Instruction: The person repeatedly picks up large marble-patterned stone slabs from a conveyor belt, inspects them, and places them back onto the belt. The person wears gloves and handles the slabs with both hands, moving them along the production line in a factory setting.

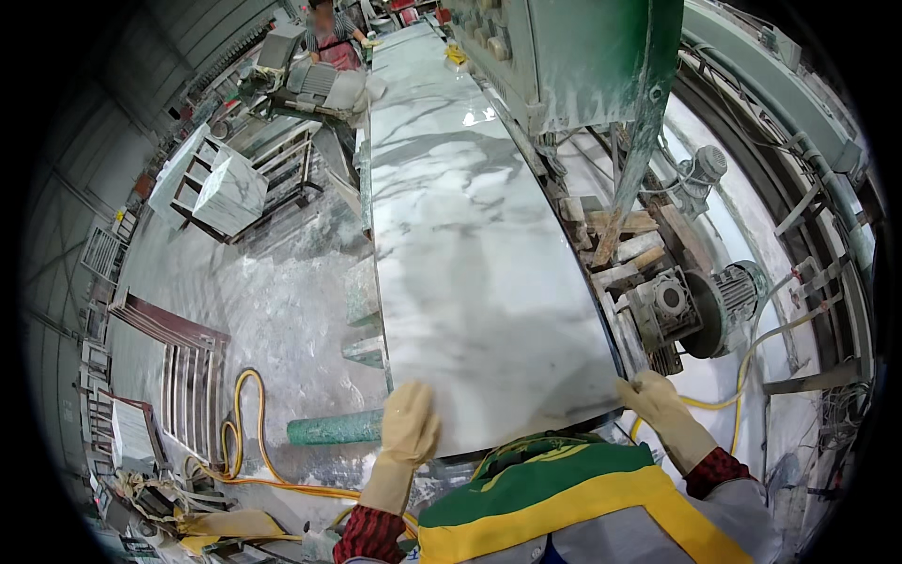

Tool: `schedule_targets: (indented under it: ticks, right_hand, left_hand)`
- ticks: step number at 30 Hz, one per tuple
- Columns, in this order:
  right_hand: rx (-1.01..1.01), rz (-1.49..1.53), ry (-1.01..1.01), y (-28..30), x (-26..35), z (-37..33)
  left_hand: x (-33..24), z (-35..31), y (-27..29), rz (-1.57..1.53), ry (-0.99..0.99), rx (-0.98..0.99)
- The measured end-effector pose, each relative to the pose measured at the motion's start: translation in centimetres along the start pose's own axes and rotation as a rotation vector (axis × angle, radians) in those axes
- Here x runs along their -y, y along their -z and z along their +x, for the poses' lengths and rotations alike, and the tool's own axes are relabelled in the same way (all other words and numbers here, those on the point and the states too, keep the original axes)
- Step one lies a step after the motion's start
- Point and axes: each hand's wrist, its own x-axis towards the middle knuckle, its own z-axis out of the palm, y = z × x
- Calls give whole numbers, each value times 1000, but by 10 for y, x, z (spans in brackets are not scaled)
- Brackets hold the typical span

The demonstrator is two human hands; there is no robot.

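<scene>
A long white stone slab (470,273) with grey veins lies flat and stretches away from me on a machine bed. Both my hands wear cream-coloured gloves. My left hand (411,428) is at the slab's near left corner, its fingers closed over the edge. At the near right corner, my right hand (652,399) has its fingers curled against the edge. The undersides of both grips are hidden. My body stands close against the slab's near end, in a green and yellow apron (554,479).
Right of the slab stand a green machine housing (601,66) and a motor with gearbox (681,305). A green roller (335,429) juts out at left, near a yellow hose (235,423). Stone pieces (230,195) rest on a frame. A co-worker (334,42) stands at the far end.
</scene>
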Motion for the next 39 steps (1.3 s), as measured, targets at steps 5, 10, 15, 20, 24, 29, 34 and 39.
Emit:
schedule_targets:
  ticks: [5,10,15,20,24,29,34,39]
  right_hand:
    - [-274,-101,748,-48,50,40]
    - [-438,-166,920,-70,64,44]
    - [-407,-254,948,-65,65,45]
    - [-474,-257,981,-74,58,50]
    - [-424,-339,941,-63,69,48]
    - [-74,-544,1002,-108,126,46]
    - [-183,-148,1329,-179,205,34]
    - [-157,-142,1431,-191,188,54]
  left_hand:
    - [-4,34,-20,96,-135,159]
    - [2,37,-22,37,-131,163]
    - [4,41,-22,62,-123,143]
    - [8,45,-23,45,-132,126]
    - [12,44,-27,21,-100,132]
    - [18,48,-35,-25,-121,89]
    - [27,49,-38,-6,-124,61]
    - [31,55,-38,-48,-120,61]
